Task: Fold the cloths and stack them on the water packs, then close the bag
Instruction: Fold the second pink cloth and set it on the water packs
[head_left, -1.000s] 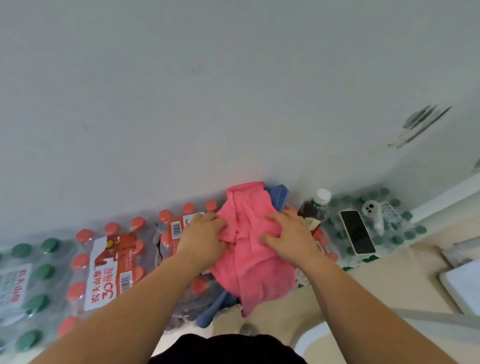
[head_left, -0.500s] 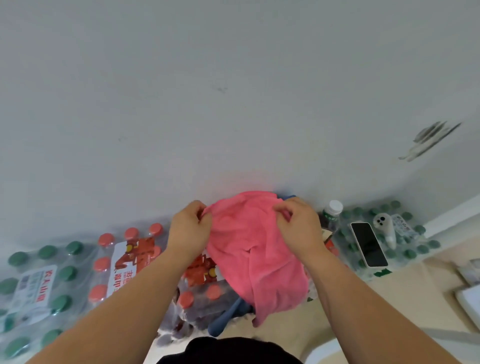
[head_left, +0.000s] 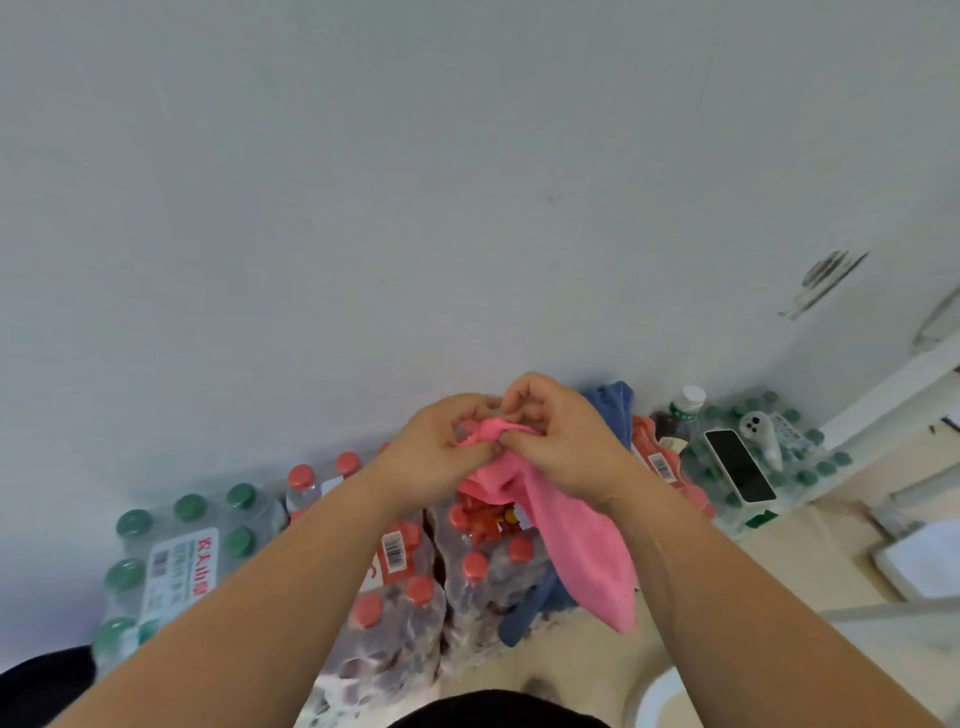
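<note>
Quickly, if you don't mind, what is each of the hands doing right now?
Left hand: closed, pinching the top edge of the pink fabric cloth.
Right hand: closed, pinching the same cloth edge.

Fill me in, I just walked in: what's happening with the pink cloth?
A person is folding the pink cloth. The left hand and right hand pinch its top edge together, and the rest hangs over the water packs. A blue cloth lies on the packs behind. No neat stack shows yet.
</note>
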